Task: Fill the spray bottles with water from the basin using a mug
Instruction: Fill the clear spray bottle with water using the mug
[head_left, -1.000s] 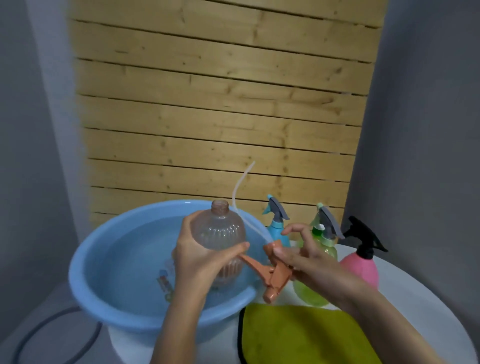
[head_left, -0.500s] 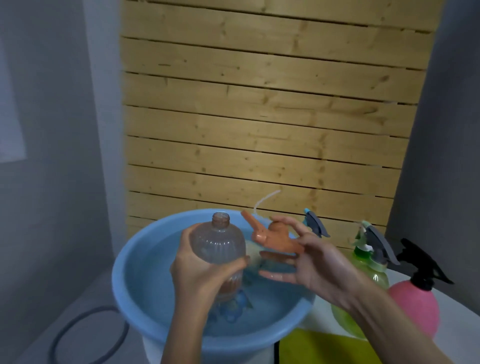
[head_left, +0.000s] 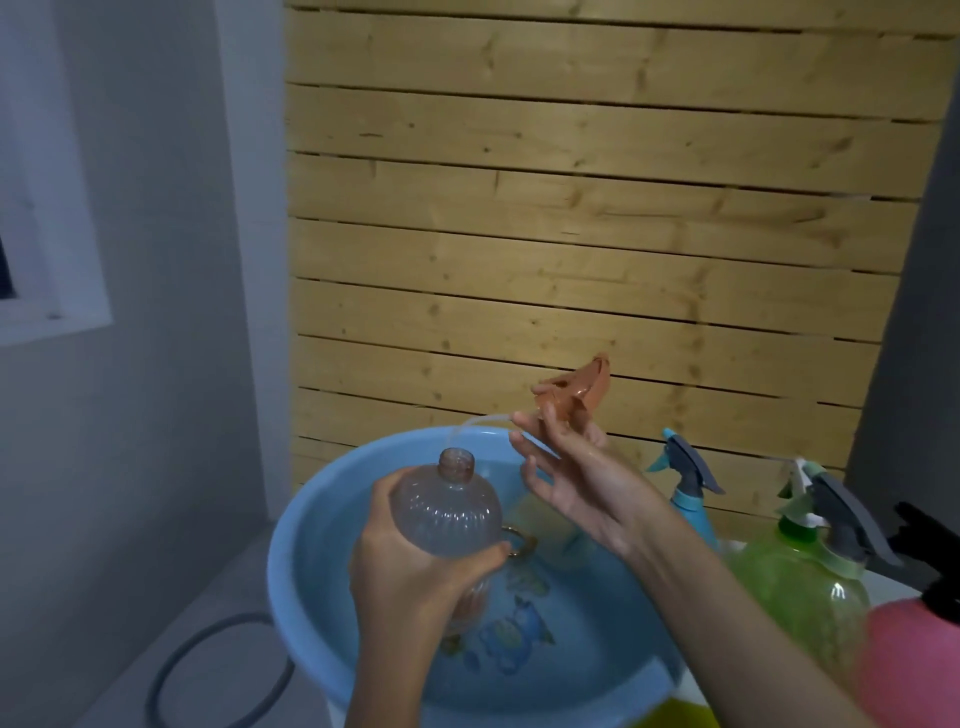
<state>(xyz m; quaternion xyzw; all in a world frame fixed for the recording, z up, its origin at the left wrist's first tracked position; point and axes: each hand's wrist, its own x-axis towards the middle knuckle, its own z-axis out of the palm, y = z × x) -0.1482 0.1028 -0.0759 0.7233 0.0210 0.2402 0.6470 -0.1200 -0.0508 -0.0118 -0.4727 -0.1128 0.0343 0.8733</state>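
Left hand (head_left: 415, 569) held the clear ribbed bottle (head_left: 447, 512) upright over the blue basin (head_left: 291, 551), fingers and thumb curled round its belly, neck uncapped; the bottle's lower part was hidden behind the hand. Right hand (head_left: 582, 483) was over the basin's far rim and pinched the orange spray head (head_left: 576, 392) at its base. The other fingers were spread, and the exact pinch point was covered by the fingers. The thin dip tube (head_left: 478, 423) ran from the head toward the bottle neck; its end was blurred, so contact could not be told. Basin held water. Under the surface was a yellowish shape (head_left: 540, 519) with a ring at its side, too blurred to call a mug. Printed pattern on the basin floor was unclear. Just beyond the basin's right side stood a blue spray bottle (head_left: 685, 493), its base hidden by the right arm, a green spray bottle (head_left: 795, 577), and a pink spray bottle (head_left: 909, 660) cut off at the frame edge. A yellow cloth (head_left: 675, 714) at the basin's near right was mostly cut off. A dark hose (head_left: 166, 670) lay below the basin's left side.
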